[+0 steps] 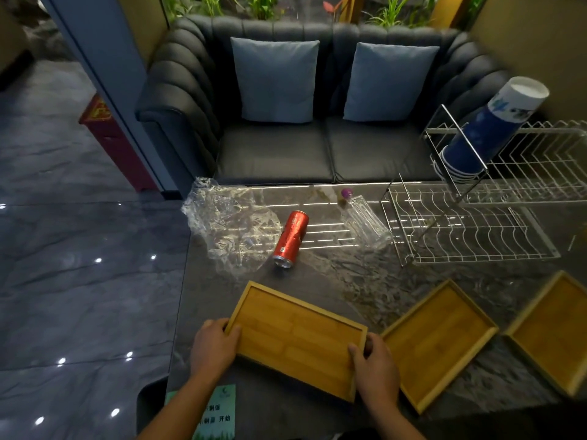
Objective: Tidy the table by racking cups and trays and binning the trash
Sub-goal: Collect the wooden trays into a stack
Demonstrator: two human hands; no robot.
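Gripping bamboo tray [295, 338] by its short ends: left hand [216, 347], right hand [376, 366], fingers [235, 331] pinching the rim. Red can [290, 239] lies beyond tray, two more trays [438, 341] [552, 328] to its right.

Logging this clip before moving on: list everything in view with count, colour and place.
trays: 3, bamboo yellow, near side of table
can: 1, red, on its side, mid-table
plastic wrap: 1, clear, crumpled, left of can
bottle: 1, clear with purple cap, lying right of can
rack: 1, white wire, right of table
cups: 1 stack, blue and white, tilted in rack
card: 1, green, table's near edge
sofa: 1, dark, behind table
cushions: 2, light blue, on sofa
left hand: 1, grips leftmost tray's left end
right hand: 1, grips its right end
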